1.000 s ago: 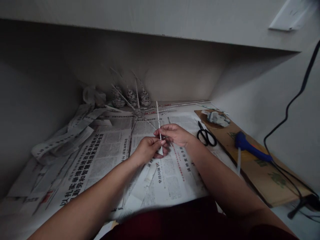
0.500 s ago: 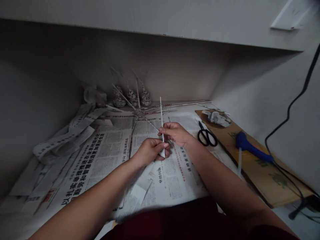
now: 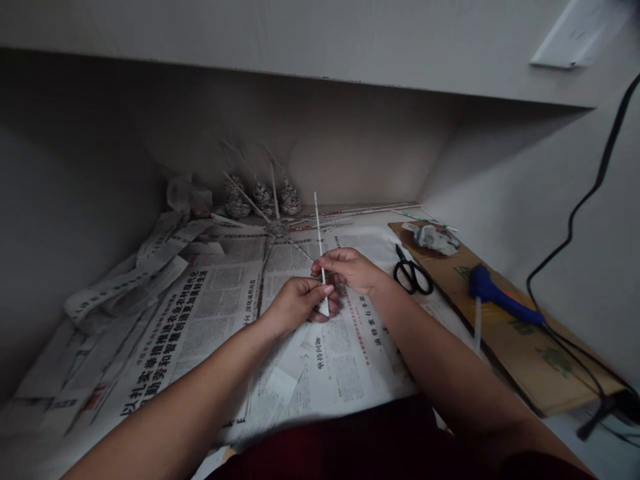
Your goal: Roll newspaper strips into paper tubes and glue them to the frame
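Tip of the paper stick [image 3: 319,233] leans slightly further left than in the earlier frame; hands barely shifted. Left hand [image 3: 299,300] pinches its lower end, right hand's [image 3: 351,269] fingers pinch just above, over newspaper [image 3: 345,363] mid-way up the bench [image 3: 380,219]. Pinch lightly, thin paper probably crushes; keep both grips aligned. Scissors [image 3: 403,257] toward right edge, spoked paper piece [image 3: 278,228] near back edge.

Thin white rolled-paper stick [image 3: 319,230]: straight, near upright, top tipped slightly left. Upper end narrow, free; lower end wider. Lower part pinched in left hand [image 3: 299,301] and right hand [image 3: 351,270], partly hidden by fingers.
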The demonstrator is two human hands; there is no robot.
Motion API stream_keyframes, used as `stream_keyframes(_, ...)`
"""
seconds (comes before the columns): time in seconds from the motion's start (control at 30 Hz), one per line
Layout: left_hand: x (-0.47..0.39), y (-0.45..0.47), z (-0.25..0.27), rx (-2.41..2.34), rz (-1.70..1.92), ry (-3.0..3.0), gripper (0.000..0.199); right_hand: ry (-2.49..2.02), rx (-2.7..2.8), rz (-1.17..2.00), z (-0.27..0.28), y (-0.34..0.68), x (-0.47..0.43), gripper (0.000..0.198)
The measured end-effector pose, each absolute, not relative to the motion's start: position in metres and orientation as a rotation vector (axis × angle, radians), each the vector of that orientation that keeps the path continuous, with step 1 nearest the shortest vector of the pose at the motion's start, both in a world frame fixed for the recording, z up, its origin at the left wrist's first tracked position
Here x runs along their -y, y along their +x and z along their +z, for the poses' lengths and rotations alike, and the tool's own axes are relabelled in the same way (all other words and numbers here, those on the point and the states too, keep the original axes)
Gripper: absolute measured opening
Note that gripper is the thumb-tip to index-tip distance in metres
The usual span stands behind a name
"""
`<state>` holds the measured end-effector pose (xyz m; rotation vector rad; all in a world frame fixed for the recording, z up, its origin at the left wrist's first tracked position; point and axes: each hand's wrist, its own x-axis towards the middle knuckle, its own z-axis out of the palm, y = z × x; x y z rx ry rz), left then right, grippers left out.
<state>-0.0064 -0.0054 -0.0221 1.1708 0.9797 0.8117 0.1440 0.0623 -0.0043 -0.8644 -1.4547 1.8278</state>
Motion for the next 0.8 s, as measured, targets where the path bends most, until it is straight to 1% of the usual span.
stream_keyframes(0.2, 0.0046, -0.0055, -0.0225, -1.009, 0.816, 1.153, 0.031, -0.940, 1.360, 1.667, -0.0055, 0.1396, -0.0625, 0.039)
stream_keyframes(0.37, 0.0052, -0.0057, -0.0200, -1.024, 0.838, 1.112, 0.029, -0.889, 1.484, 1.810, -0.0026, 0.1407, -0.0596, 0.037)
stream_keyframes(0.53, 0.0052, -0.0051, -0.0198, -1.033, 0.828, 1.138, 0.029, -0.959, 1.431, 1.694, -0.0029, 0.1402, -0.0595, 0.037)
stream_keyframes(0.7, 0.0043, -0.0051, -0.0212, -1.025, 0.872, 1.102, 0.030, -0.853, 1.562, 1.890, -0.0035, 0.1425, -0.0561, 0.040)
stream_keyframes(0.8, 0.0032, -0.0054, -0.0228, -1.033, 0.860, 1.137, 0.030, -0.919, 1.553, 1.823, -0.0076, 0.1382, -0.0538, 0.041)
